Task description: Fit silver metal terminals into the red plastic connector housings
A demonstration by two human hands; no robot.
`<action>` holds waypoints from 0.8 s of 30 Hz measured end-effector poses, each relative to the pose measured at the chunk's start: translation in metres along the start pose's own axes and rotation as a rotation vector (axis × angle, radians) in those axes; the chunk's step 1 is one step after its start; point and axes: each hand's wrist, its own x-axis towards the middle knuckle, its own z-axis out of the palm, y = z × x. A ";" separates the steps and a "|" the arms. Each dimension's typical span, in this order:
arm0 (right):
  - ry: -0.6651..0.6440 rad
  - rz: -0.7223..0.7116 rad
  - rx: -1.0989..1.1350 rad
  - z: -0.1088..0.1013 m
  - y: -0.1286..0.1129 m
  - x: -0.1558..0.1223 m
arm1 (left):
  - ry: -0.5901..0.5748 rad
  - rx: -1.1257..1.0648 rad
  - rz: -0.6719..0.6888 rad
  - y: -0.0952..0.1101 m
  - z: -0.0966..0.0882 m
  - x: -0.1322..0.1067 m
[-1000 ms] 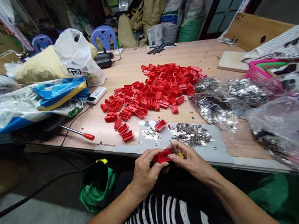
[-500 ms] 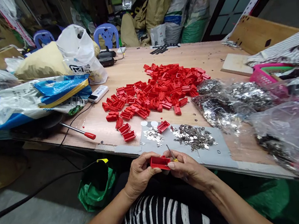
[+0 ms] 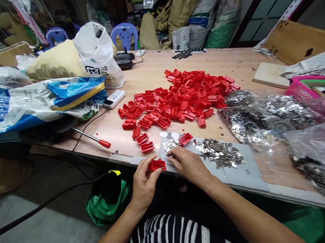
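Observation:
My left hand (image 3: 143,182) pinches a small red plastic box (image 3: 156,165) at the table's front edge, its open side facing up. To its right, my right hand (image 3: 189,165) is closed with its fingertips at a small pile of shiny flat metal pieces (image 3: 171,144). A thin metal tool (image 3: 168,152) shows slightly at those fingertips; most of it is hidden by the hand. Just behind the fingers sits another red box (image 3: 185,138). A bigger pile of small metal parts (image 3: 220,152) lies right of my right hand on the grey mat (image 3: 251,165).
A heap of red boxes (image 3: 189,94) covers the table's middle. Clear bags of metal parts (image 3: 242,119) lie right, near a pink basket (image 3: 298,85). A red-tipped lever (image 3: 104,143) juts out at left, and a green bag (image 3: 107,204) hangs below the edge.
My hands have moved apart. The left has shifted a little left with the red box; the right has left the box and reached forward to the shiny pieces. The view has turned slightly left.

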 end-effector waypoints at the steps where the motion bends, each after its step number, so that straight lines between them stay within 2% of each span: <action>1: 0.001 -0.013 -0.037 0.004 -0.003 0.005 | 0.007 0.011 0.007 0.000 -0.001 0.001; 5: -0.040 -0.032 -0.135 0.011 -0.012 0.020 | 0.019 0.008 0.003 -0.002 -0.003 0.003; 9: -0.076 -0.051 -0.112 0.008 -0.011 0.026 | 0.039 -0.087 -0.033 -0.004 -0.002 0.004; 13: -0.028 -0.034 0.177 -0.002 -0.005 0.018 | 0.055 -0.230 -0.114 -0.001 0.001 0.007; 17: -0.028 0.005 0.474 -0.012 -0.002 0.002 | -0.012 -0.426 -0.217 0.006 0.007 0.010; 21: -0.067 0.014 0.630 -0.015 -0.003 -0.012 | -0.084 -0.658 -0.328 0.013 0.015 0.012; 24: -0.059 -0.025 0.652 -0.016 -0.003 -0.019 | -0.142 -0.791 -0.398 0.018 0.019 0.013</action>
